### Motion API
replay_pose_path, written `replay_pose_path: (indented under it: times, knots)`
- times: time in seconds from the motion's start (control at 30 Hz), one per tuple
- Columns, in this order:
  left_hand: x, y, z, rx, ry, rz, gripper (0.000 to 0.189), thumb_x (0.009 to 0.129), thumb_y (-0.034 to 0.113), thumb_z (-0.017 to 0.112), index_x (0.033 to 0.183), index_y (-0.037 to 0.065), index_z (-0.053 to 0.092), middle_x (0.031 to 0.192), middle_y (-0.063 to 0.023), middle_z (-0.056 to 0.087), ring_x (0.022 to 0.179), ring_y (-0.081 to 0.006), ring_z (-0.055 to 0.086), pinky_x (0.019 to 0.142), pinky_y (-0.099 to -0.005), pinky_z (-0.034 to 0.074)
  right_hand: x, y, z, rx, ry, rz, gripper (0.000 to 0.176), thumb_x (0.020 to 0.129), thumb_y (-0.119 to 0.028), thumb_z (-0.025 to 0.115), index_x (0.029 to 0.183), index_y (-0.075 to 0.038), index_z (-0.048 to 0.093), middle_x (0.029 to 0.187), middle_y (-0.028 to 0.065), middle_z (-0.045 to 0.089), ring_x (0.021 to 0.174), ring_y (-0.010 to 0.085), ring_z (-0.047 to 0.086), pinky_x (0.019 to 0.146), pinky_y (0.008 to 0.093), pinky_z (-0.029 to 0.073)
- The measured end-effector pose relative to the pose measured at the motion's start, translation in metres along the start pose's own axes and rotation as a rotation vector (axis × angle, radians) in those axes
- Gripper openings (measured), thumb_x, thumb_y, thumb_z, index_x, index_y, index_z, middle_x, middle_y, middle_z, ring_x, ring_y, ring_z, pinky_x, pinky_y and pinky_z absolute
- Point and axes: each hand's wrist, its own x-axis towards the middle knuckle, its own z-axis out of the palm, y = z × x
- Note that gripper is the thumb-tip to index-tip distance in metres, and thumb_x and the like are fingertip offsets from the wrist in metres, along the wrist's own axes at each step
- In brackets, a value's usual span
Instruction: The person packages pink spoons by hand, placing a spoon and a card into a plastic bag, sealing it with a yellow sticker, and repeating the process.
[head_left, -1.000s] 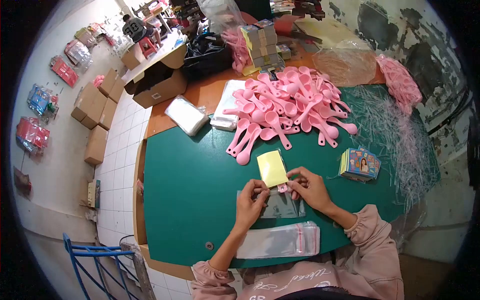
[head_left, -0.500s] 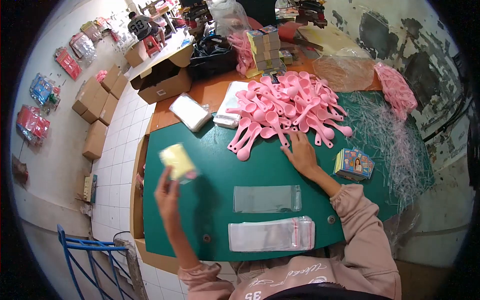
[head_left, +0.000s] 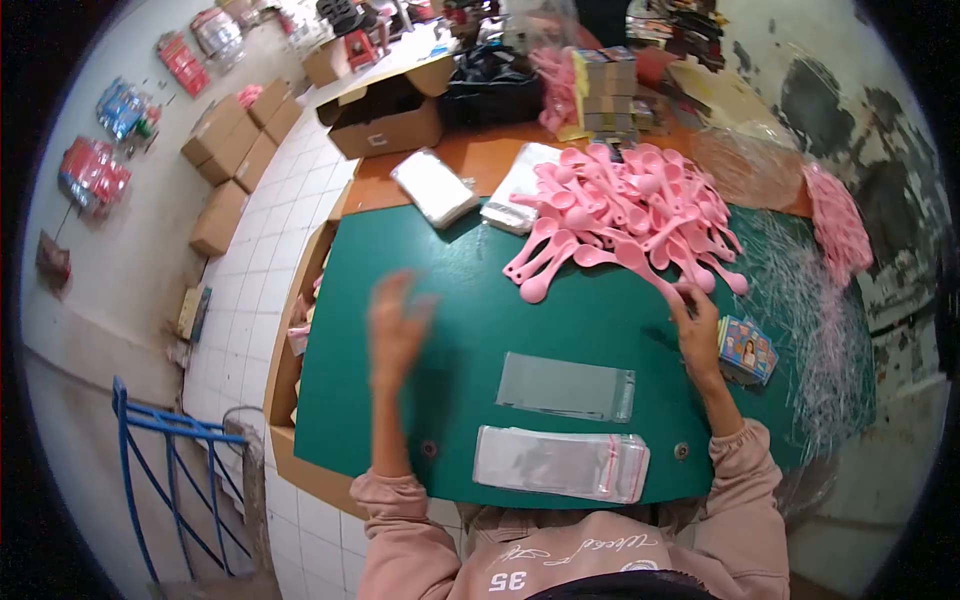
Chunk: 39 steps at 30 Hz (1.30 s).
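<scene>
My left hand (head_left: 398, 325) is over the left part of the green table (head_left: 460, 300), blurred, fingers apart and holding nothing. My right hand (head_left: 697, 325) pinches the handle end of a pink spoon (head_left: 640, 262) at the front of a heap of pink spoons (head_left: 610, 200). Close by on the right lies a small stack of blue and yellow cards (head_left: 748, 350). A single clear plastic bag (head_left: 566, 387) lies flat between my hands, and nearer my body is a pile of clear bags (head_left: 560, 463).
Two packs of white bags (head_left: 434, 188) (head_left: 522, 188) lie behind. An open cardboard box (head_left: 385, 125) stands at the back left, near bundled card stacks (head_left: 607, 90). Clear plastic strips (head_left: 815, 320) cover the right edge. A blue metal rail (head_left: 180, 430) stands at lower left.
The yellow packet has left my left hand, which is now empty. My right hand has closed on a spoon handle and moved slightly toward me. The whole view has shifted.
</scene>
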Motion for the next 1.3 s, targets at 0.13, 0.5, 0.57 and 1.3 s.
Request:
replay_pose_path:
  times: [0.13, 0.5, 0.57, 1.3]
  knots:
    - [-0.026, 0.108, 0.064, -0.338, -0.634, 0.43, 0.041, 0.072, 0.022, 0.068, 0.105, 0.003, 0.054, 0.105, -0.0175, 0.051, 0.1, -0.0326, 0.05, 0.086, -0.0378, 0.042, -0.005, -0.003, -0.002, 0.115, -0.001, -0.029, 0.015, 0.086, -0.015, 0.055, 0.087, 0.0, 0.055, 0.077, 0.0009, 0.054, 0.069, 0.0075, 0.05, 0.062, 0.0211, 0.042]
    - [-0.018, 0.105, 0.08, -0.597, -0.74, 0.205, 0.022, 0.068, 0.01, 0.069, 0.083, 0.004, 0.054, 0.074, -0.0092, 0.058, 0.073, -0.0277, 0.057, 0.063, -0.0344, 0.045, -0.017, -0.016, -0.003, 0.29, 0.04, -0.047, 0.019, 0.086, -0.006, 0.055, 0.103, -0.002, 0.048, 0.08, 0.0024, 0.053, 0.07, 0.0083, 0.052, 0.062, 0.0206, 0.045]
    - [-0.016, 0.108, 0.075, -0.603, -0.78, 0.104, 0.023, 0.07, 0.012, 0.069, 0.084, 0.003, 0.053, 0.073, -0.0101, 0.062, 0.068, -0.0269, 0.06, 0.06, -0.0334, 0.045, -0.022, -0.019, 0.001, 0.304, 0.083, -0.086, 0.017, 0.085, -0.007, 0.055, 0.1, -0.002, 0.048, 0.08, 0.0029, 0.053, 0.068, 0.008, 0.052, 0.06, 0.0203, 0.045]
    - [-0.018, 0.106, 0.083, -1.13, -0.885, -0.346, 0.024, 0.083, 0.008, 0.058, 0.105, 0.001, 0.052, 0.09, -0.0102, 0.065, 0.084, -0.0122, 0.061, 0.07, -0.0222, 0.047, -0.03, -0.031, 0.009, 0.246, 0.189, -0.122, 0.026, 0.082, -0.004, 0.059, 0.101, -0.001, 0.042, 0.08, 0.0084, 0.058, 0.07, 0.0138, 0.06, 0.062, 0.023, 0.049]
